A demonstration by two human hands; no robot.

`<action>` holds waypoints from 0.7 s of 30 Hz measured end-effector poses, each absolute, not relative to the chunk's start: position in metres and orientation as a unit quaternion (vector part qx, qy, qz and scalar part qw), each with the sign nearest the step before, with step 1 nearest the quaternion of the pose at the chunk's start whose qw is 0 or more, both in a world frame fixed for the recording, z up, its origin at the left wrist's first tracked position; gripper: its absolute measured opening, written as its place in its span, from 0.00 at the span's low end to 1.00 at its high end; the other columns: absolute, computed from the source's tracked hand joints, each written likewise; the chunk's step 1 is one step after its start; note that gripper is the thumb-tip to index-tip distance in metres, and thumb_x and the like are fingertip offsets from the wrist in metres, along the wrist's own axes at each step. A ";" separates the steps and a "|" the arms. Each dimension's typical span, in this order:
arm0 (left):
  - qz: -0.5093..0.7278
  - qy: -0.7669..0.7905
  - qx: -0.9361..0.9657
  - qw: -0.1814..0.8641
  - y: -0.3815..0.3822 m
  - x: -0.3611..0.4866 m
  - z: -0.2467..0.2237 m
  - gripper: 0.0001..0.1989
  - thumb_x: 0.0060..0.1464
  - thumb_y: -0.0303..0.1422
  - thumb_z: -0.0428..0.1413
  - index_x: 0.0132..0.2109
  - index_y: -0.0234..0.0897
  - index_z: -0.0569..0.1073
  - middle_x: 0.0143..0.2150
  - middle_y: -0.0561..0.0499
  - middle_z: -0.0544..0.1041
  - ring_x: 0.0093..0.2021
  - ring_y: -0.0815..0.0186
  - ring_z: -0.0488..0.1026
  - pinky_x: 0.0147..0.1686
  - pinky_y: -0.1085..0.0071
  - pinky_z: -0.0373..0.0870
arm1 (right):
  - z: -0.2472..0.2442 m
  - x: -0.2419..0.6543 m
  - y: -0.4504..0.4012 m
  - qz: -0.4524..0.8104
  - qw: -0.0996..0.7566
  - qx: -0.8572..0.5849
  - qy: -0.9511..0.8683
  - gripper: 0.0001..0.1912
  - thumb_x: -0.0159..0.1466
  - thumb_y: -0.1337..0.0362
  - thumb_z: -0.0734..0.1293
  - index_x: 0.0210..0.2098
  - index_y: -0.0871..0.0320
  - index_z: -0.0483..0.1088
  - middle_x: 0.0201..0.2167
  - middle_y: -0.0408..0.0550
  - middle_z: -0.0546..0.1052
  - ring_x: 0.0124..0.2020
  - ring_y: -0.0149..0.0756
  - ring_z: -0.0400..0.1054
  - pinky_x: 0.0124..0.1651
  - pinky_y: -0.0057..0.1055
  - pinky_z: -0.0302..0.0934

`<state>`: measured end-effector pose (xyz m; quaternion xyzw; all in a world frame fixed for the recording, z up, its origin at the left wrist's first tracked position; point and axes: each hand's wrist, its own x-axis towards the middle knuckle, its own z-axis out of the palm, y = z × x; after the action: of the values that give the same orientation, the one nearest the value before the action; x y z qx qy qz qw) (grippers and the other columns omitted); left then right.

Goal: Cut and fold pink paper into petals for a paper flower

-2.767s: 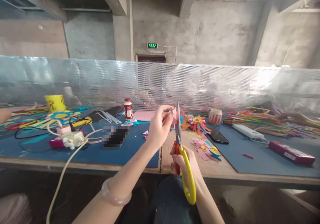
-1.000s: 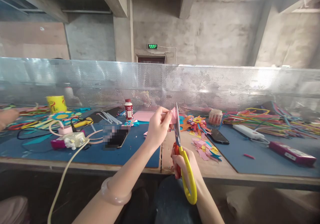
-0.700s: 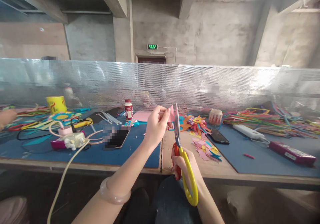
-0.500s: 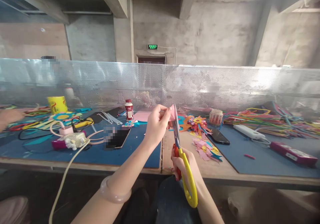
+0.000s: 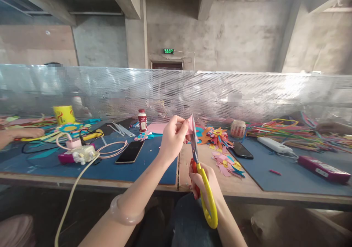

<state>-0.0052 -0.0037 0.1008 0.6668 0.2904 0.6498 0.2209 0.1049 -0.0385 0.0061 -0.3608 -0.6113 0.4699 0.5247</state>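
Observation:
Between the thumb and fingers of my left hand [image 5: 176, 136] is a small piece of pink paper [image 5: 190, 126], held up above the table's front half. My right hand [image 5: 205, 181] grips a pair of scissors [image 5: 208, 199] with one yellow and one red handle. The blades point upward and lie along the right edge of the paper; they look nearly closed. Right of the scissors, a pile of pink, yellow and blue paper scraps [image 5: 227, 163] lies on the wood. Behind it rests an orange and pink paper flower [image 5: 217, 135].
Phones lie left [image 5: 129, 152] and right [image 5: 242, 150]. A red-capped bottle [image 5: 142, 120] and a yellow tub [image 5: 64, 115] stand farther back. Corded power strips [image 5: 78, 154] lie left, another strip [image 5: 323, 169] right. Coloured stems [image 5: 277, 131] are heaped right. Another person's hand [image 5: 26, 133] reaches in at left.
My hands, the paper and the scissors hold almost the same pose. At the far left, the other person's hand has come farther in over the coloured pieces.

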 end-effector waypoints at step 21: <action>0.636 0.292 0.683 0.208 -0.001 -0.007 0.098 0.08 0.56 0.36 0.47 0.30 0.39 0.60 0.17 0.56 0.67 0.15 0.75 0.60 0.14 0.77 0.54 | 0.000 0.103 -0.035 0.489 0.524 -0.376 -0.588 0.07 0.50 0.64 0.58 0.18 0.57 0.55 0.08 0.34 0.59 0.06 0.24 0.52 0.10 0.20 0.46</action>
<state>-0.0066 -0.0013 0.0982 0.6830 0.2918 0.6363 0.2083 0.1032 -0.0354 0.0004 -0.3756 -0.5877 0.4889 0.5240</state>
